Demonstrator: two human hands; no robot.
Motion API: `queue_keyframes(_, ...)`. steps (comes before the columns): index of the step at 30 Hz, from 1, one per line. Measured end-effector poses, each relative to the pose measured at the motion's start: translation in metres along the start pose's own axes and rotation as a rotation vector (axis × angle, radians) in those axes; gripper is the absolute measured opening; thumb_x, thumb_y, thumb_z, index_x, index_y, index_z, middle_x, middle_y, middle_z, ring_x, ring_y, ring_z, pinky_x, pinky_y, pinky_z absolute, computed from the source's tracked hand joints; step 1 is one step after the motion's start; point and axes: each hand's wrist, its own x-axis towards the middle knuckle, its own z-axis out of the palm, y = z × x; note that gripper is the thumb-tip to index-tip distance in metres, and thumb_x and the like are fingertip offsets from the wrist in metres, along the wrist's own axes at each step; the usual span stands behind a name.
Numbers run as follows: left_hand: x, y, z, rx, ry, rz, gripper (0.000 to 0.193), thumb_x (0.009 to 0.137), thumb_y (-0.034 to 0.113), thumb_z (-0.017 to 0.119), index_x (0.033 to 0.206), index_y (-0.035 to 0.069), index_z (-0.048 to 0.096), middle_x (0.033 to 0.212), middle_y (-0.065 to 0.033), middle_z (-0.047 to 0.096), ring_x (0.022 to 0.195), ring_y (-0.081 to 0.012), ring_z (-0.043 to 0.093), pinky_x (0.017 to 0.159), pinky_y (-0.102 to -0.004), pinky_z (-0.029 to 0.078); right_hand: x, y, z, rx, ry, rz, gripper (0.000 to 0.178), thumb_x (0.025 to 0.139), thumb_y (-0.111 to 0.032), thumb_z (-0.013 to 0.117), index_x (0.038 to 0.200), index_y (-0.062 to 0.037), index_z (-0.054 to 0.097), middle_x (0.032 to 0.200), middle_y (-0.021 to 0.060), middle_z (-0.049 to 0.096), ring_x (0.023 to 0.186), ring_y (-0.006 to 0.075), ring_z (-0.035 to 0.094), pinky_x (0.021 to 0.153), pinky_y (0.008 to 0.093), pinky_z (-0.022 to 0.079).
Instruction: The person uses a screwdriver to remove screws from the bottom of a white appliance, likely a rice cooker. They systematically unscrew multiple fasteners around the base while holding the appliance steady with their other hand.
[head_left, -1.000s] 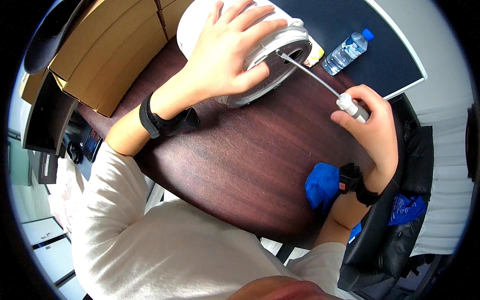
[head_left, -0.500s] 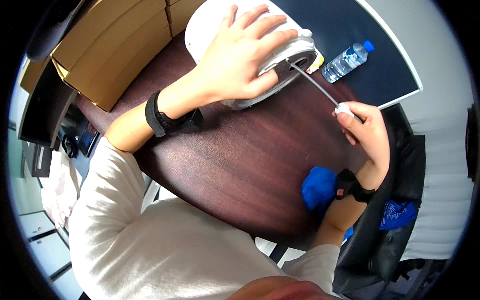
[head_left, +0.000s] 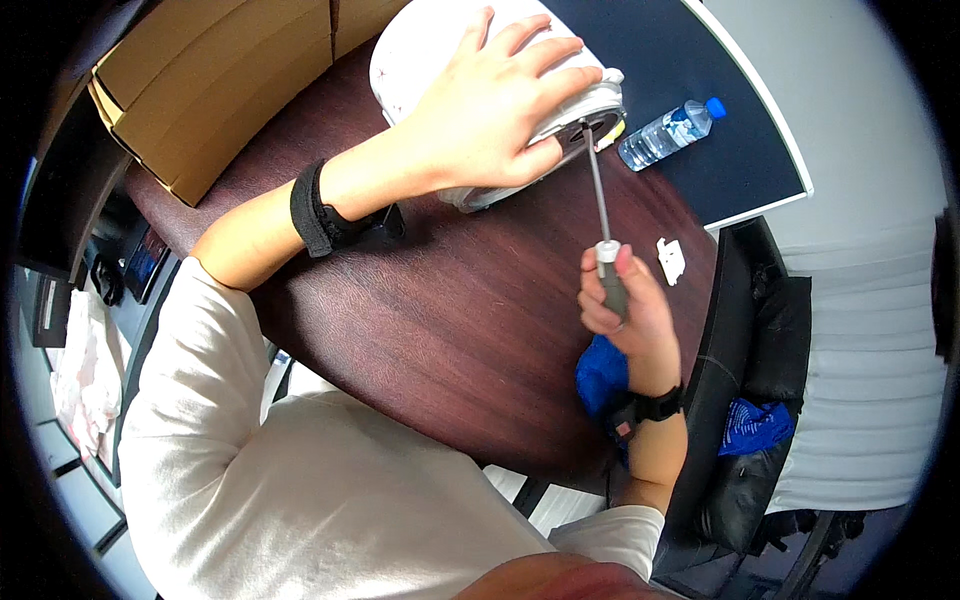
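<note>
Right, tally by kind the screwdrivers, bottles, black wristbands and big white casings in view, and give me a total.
Screwdriver: 1
Bottle: 1
Black wristbands: 2
Big white casing: 1
Total: 5

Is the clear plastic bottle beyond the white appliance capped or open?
Capped: a blue screw-type cap sits on the neck of the clear plastic bottle. How full it is, I cannot tell.
</note>
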Motion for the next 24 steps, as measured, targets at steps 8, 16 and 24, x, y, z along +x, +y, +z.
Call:
queue_keyframes(8,0.001,-0.001,0.000,-0.008,0.005,0.015,0.067,0.067,0.030,0.060,0.132,0.014,0.053,0.136,-0.0141,0.050,0.131,-0.0387,0.041,0.103,-0.0630,0.029,0.000,0.045,0.050,0.475,-0.136,-0.001,0.054,0.100,-0.055,0.033,0.111,-0.0048,0.051,0.071,0.0038,0.052,0.045,0.0126,0.043,0.041,0.0268,0.033)
queue_keyframes(16,-0.004,-0.001,0.004,0.008,0.013,-0.008,0.066,0.067,0.029,0.060,0.131,0.015,0.053,0.136,-0.0142,0.050,0.131,-0.0387,0.041,0.104,-0.0638,0.028,-0.024,0.019,0.039,-0.512,0.320,-0.213,0.029,0.103,-0.027,0.046,0.096,-0.0020,0.058,0.063,0.0002,0.050,0.044,0.0068,0.044,0.039,0.0218,0.031)
queue_keyframes(24,-0.003,0.001,-0.004,0.011,-0.022,-0.012,0.068,0.067,0.029,0.059,0.133,0.016,0.053,0.138,-0.0139,0.049,0.133,-0.0374,0.039,0.107,-0.0640,0.025,-0.026,-0.008,0.041,-1.267,0.671,-0.522,0.022,0.092,-0.022,0.066,0.090,-0.0001,0.064,0.066,0.0050,0.058,0.059,0.0098,0.053,0.055,0.0263,0.042)
